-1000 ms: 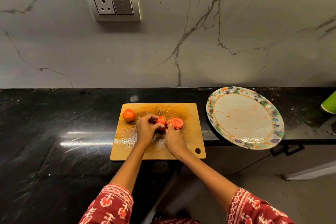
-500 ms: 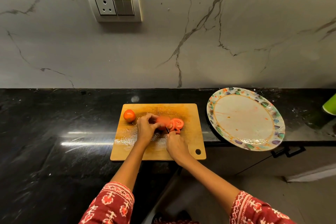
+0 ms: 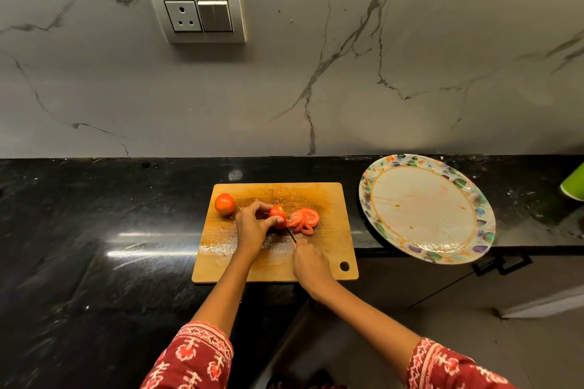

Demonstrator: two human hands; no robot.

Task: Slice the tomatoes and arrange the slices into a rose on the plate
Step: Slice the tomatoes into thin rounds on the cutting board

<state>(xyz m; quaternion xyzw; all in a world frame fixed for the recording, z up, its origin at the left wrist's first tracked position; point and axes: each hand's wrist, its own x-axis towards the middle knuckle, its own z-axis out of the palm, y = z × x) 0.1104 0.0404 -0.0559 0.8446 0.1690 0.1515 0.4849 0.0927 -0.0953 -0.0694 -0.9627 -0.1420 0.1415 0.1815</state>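
On a wooden cutting board my left hand pinches a partly cut tomato between thumb and fingers. My right hand grips a knife whose dark blade sits at the tomato's right face. Several cut slices lie fanned just right of the blade. A whole tomato rests at the board's far left corner. The round plate with a coloured patterned rim lies to the right of the board, holding only juice stains.
The board lies on a black stone counter against a marble wall with a socket and switch. The plate overhangs the counter's front edge. A green object shows at the far right edge.
The knife has drawn back toward me through the tomato, and my right hand sits lower on the board. The fan of slices has grown slightly.
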